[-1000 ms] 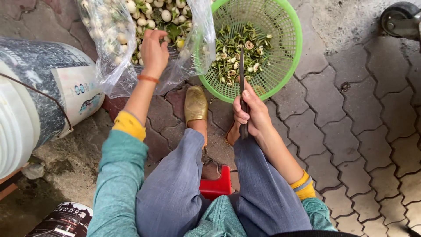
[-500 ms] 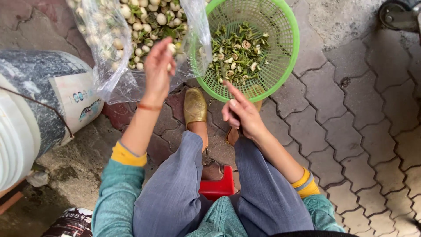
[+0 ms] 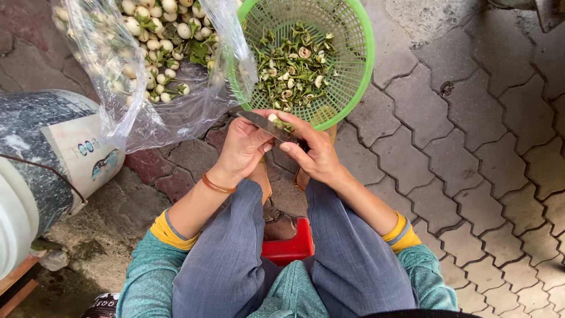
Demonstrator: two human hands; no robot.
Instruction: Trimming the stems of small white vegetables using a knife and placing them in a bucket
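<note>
My hands meet just in front of a green plastic basket (image 3: 359,65) that holds green trimmings and cut pieces. My right hand (image 3: 315,153) grips a knife (image 3: 262,122) whose dark blade points left across my fingers. My left hand (image 3: 244,147) holds a small pale round vegetable (image 3: 274,119) against the blade. A clear plastic bag (image 3: 118,88) full of small white-green round vegetables (image 3: 162,41) lies open at the upper left, apart from both hands.
I sit on a low red stool (image 3: 291,247) on interlocking grey paving stones (image 3: 471,176). A large white and grey sack (image 3: 35,159) stands at the left. A wooden edge (image 3: 15,288) shows at the bottom left.
My left hand has come back from the bag with a small vegetable and joined my right hand. The knife now lies across it.
</note>
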